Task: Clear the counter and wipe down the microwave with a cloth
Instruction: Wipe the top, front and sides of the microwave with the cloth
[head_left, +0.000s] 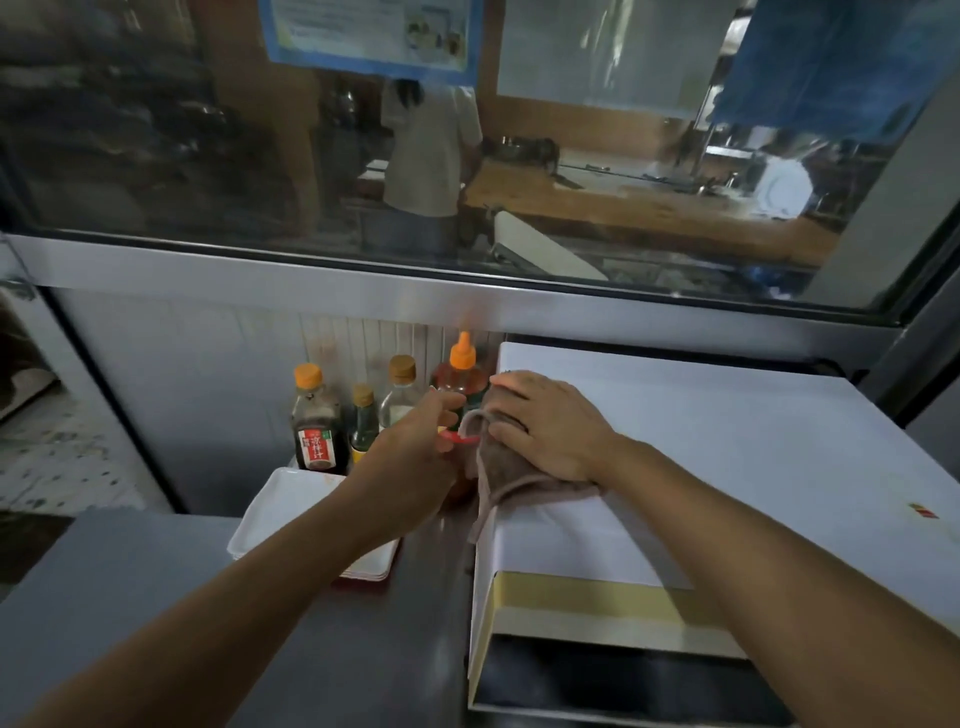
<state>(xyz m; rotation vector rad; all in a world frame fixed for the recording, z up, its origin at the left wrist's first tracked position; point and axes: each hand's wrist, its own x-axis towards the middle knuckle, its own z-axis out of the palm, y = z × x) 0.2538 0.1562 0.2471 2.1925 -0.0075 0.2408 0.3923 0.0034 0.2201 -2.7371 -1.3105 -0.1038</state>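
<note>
**Inspector:** Cloth (506, 462) is lying on the microwave (727, 467) top at its nine o'clock edge, one corner hanging over the side. Right hand (550, 426) is pressing it flat, fingers (511, 387) straight.

**Assistant:** And the left hand (415, 447)?

**Inspector:** Its fingers are curling toward the orange-capped bottle (461, 384); whether they are grasping it, I cannot tell.

**Assistant:** Risk?

**Inspector:** In my judgement, the hanging corner is close enough to snag that bottle and topple it into its neighbours on the table (156, 597).
</note>
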